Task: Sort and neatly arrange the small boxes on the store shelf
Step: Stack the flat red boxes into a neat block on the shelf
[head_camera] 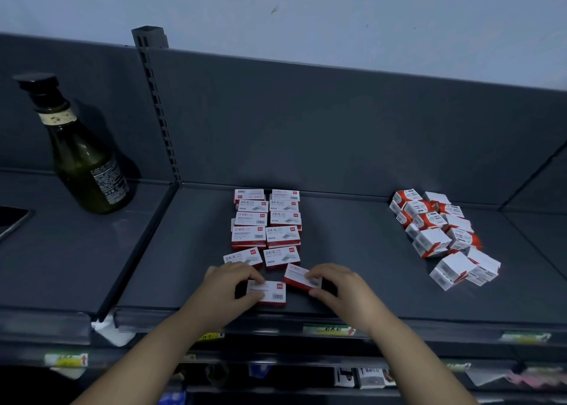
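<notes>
Boxes (pixel 283 219) (two rows) | left grip (pixel 227 288) pinches front box (pixel 271 292) | right grip (pixel 337 285) pinches tilted box (pixel 297 275)

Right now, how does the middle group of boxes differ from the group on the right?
The middle group lies flat in two neat rows; the right group is a loose heap, boxes tilted every way. The middle group's boxes are flat and wide; the right group's look chunkier. Both are small red-and-white boxes on the same shelf.
</notes>
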### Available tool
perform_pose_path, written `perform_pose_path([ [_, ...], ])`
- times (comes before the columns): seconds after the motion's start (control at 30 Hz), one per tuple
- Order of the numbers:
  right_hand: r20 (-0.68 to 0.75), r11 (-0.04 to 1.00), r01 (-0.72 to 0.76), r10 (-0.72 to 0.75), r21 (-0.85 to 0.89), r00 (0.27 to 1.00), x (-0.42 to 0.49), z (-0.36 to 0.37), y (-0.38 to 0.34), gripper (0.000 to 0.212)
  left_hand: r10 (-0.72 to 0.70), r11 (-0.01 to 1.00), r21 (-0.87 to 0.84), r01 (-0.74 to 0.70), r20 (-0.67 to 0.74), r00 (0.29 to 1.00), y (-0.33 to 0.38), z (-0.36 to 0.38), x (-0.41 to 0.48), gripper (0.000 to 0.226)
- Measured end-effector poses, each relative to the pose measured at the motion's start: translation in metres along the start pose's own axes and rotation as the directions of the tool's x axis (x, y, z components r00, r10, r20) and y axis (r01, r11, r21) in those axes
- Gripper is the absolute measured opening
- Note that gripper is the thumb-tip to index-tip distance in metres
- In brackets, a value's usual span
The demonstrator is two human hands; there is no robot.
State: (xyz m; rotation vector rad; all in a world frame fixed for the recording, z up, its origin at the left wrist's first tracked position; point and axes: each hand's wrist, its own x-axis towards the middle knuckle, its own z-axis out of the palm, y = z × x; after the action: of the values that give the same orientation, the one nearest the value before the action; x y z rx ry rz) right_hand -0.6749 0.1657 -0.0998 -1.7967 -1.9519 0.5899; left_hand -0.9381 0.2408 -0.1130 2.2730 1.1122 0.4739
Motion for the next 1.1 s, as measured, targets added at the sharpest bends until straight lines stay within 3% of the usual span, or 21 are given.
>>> perform_pose_path([
  [0.23, -0.032, 0.993, -0.111, 0.110, -0.044, 0.993, -0.005, 0.001, 0.003, 0.045, -0.080, 0.997, -0.016, 0.079, -0.091, 0.993, -0.004, 0.002, 0.002, 0.015],
  [0.37, -0.045, 0.971, -0.215, 0.211, -0.103, 0.976, -0.006, 0.000, 0.003, 0.054, -0.119, 0.992, 0.036, 0.124, -0.115, 0.986, -0.004, 0.002, 0.003, 0.035],
  [0.47, -0.054, 0.961, -0.225, 0.220, -0.159, 0.974, -0.005, -0.001, 0.003, 0.047, -0.100, 0.991, 0.086, 0.107, -0.079, 0.992, -0.003, 0.005, 0.003, 0.046],
  [0.63, -0.065, 0.970, -0.244, 0.242, -0.018, 0.968, -0.008, -0.001, 0.005, 0.030, -0.042, 0.999, -0.005, 0.042, -0.058, 0.997, 0.004, 0.009, 0.007, 0.038],
  [0.9, -0.033, 0.923, -0.263, 0.283, 0.281, 0.959, -0.021, -0.015, 0.021, 0.025, -0.048, 0.985, -0.163, 0.049, 0.009, 0.999, 0.034, 0.024, 0.029, 0.033],
  [1.1, -0.020, 0.906, -0.239, 0.262, 0.350, 0.965, -0.036, -0.028, 0.036, 0.022, 0.042, 0.983, -0.184, -0.026, 0.085, 0.996, 0.051, 0.038, 0.035, 0.026],
])
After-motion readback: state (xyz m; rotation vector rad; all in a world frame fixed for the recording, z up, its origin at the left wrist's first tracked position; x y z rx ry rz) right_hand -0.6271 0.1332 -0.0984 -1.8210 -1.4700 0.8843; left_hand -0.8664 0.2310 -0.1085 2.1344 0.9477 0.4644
